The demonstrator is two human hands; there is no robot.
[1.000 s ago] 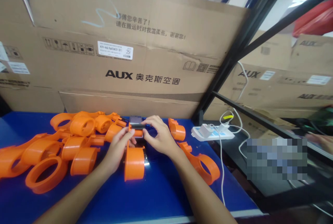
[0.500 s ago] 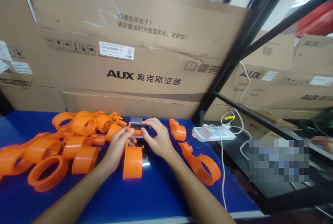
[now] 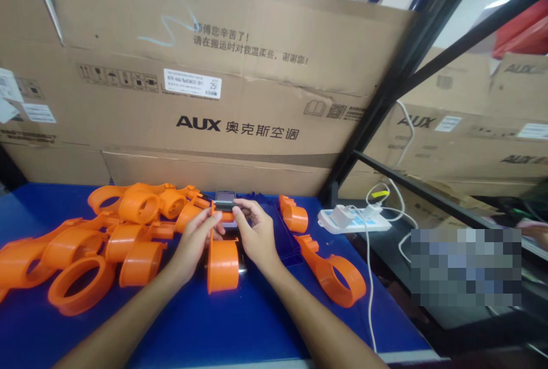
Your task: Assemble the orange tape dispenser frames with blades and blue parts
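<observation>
My left hand [image 3: 194,246] is closed on the upper stem of an orange plastic ring bracket [image 3: 225,266], whose wide ring hangs below toward me. At the top of the bracket lies a short black cylindrical piece [image 3: 224,206]. My right hand [image 3: 259,235] pinches the right end of that piece between thumb and fingers. Behind it stands a small grey object with a dark face [image 3: 225,195]. Beneath the ring a shiny part shows, mostly hidden. To the left are several similar orange brackets [image 3: 139,263] in a pile.
Two more orange brackets lie to the right, one at the back [image 3: 295,217] and one nearer [image 3: 342,283]. Dark blue material [image 3: 289,243] lies beside my right hand. A white power strip [image 3: 334,220] with cables sits at the table's right edge. Cardboard [image 3: 240,163] rises behind.
The orange bracket's ring has swung slightly right, covering more of the shiny part below. My right hand's fingers have curled in a little at the black piece. My left hand keeps its hold.
</observation>
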